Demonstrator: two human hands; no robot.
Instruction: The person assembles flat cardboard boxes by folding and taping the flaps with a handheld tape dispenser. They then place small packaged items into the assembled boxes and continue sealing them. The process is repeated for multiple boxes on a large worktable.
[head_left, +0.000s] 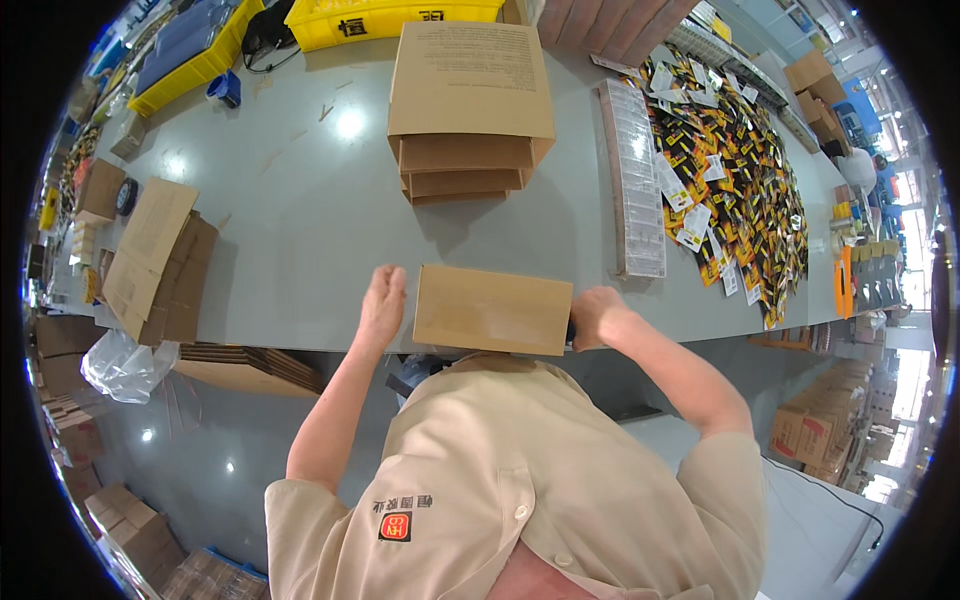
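A closed brown cardboard box [492,310] lies at the table's near edge, right in front of my body. Just off its left end is my left hand [382,302], empty, seen edge-on with fingers loosely extended and a small gap to the cardboard. At the opposite end, my right hand [600,318] is closed, its fingers curled round something dark that shows only as a sliver against the box. What that dark thing is stays hidden behind the hand. Farther back stands a stack of nested brown cartons [470,85], their open ends toward me.
To the right lie a long plastic-wrapped pack [636,180] and a large heap of black-and-orange packets [735,185]. Yellow bins [390,22] line the far edge. On the left is an opened carton [150,262], with folded cardboard [250,368] and a clear plastic bag [128,365] below.
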